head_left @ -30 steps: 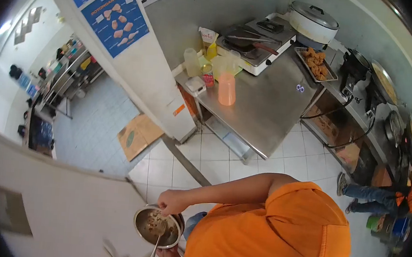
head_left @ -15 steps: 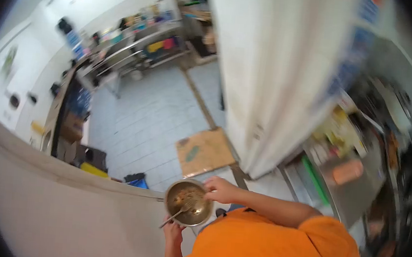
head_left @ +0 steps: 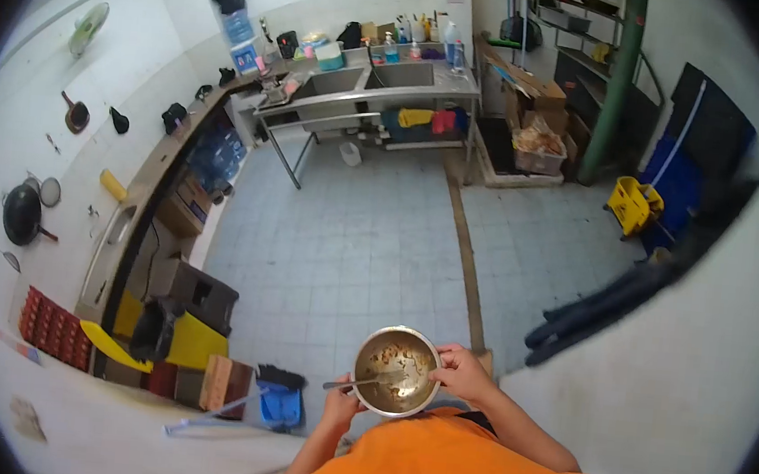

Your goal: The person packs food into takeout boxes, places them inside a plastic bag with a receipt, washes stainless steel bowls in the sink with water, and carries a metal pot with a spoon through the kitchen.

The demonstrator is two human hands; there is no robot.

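Note:
A round metal bowl (head_left: 415,394) is held in front of my orange shirt, its open top facing up at me. Brown food remains are smeared over its inside. Across the rim lies a metal fork (head_left: 350,383), its head down in the bowl and its handle sticking out to the left. My left hand (head_left: 342,405) is closed on the bowl's left side, just under the fork handle; whether it also grips the handle I cannot tell. On the right, my right hand (head_left: 465,374) pinches the rim, thumb on the inner side.
A steel double sink (head_left: 400,78) with bottles stands against the far wall. Along the left runs a counter (head_left: 146,176) with boxes under it. A blue dustpan (head_left: 282,404) lies at lower left. A yellow mop bucket (head_left: 633,205) is at right, near green-posted shelves (head_left: 612,104).
My view has swung right past the white wall edge, and the sink room now opens ahead. The bowl stays in both hands; the cardboard on the floor is mostly out of sight.

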